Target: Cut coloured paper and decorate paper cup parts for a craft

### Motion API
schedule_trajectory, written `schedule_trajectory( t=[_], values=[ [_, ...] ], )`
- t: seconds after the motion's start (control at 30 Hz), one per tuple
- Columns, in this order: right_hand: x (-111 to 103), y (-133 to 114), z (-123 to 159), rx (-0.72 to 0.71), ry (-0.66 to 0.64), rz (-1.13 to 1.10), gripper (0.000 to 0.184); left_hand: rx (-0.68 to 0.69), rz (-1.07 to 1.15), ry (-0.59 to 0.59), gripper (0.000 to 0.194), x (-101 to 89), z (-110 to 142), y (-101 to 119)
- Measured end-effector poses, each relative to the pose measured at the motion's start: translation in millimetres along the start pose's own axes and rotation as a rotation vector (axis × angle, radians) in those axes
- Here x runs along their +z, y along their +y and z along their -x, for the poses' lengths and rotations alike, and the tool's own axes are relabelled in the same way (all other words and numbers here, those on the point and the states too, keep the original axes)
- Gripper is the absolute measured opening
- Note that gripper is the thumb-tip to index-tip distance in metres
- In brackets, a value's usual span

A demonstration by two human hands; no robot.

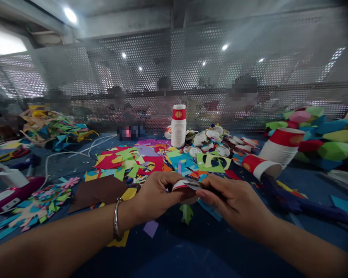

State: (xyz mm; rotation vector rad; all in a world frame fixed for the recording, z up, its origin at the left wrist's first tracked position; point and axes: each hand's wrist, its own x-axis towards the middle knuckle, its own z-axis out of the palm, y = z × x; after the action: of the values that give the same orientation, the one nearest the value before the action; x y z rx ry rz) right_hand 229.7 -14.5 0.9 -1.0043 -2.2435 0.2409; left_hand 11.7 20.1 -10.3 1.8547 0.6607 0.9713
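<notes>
My left hand (155, 196), with a silver bangle at its wrist, is closed around a red and white paper cup piece (181, 185) above the table's front part. Scissors (195, 184) are gripped in my right hand (234, 199); their metal blades lie against the cup's edge, and the fingers hide the handles. Beneath and behind the hands are coloured paper scraps (152, 162), a sheet of brown paper (97, 191) and a lime paper with round cut-outs (203, 164).
Behind stands a tall stack of paper cups (178, 133) beside a heap of cut cup pieces (210, 139). At right are another tilted cup stack (281, 146) and a dark blue glue gun (304, 204). A purple power strip (29, 191) with a white cable lies left.
</notes>
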Motion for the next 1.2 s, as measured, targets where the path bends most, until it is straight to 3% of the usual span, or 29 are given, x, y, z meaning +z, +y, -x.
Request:
schedule_trajectory(
  t=[0.2,0.43,0.63,0.77,0.97,1.2],
  values=[
    [3,3,0,0.052,0.018,-0.053,0.039,-0.051,0.046,-0.045,0.025,-1.9,-1,-4],
    [-2,13,-8,0.294,0.056,-0.188,0.045,-0.103,0.062,-0.005,0.023,-4.9,-6,-1],
    [5,20,-12,0.432,0.012,-0.469,0.048,-0.191,0.213,0.025,0.028,-4.1,-9,-6],
    [11,21,-10,0.461,-0.056,-0.599,0.045,-0.287,0.303,0.052,0.036,-4.9,-10,-7],
    [13,23,-11,0.481,-0.112,-0.576,0.043,-0.398,0.444,0.099,0.035,-5.0,-11,-4],
    [10,21,-12,0.526,-0.125,-0.671,0.032,-0.359,0.460,0.066,0.039,-1.2,-12,-8]
  ],
)
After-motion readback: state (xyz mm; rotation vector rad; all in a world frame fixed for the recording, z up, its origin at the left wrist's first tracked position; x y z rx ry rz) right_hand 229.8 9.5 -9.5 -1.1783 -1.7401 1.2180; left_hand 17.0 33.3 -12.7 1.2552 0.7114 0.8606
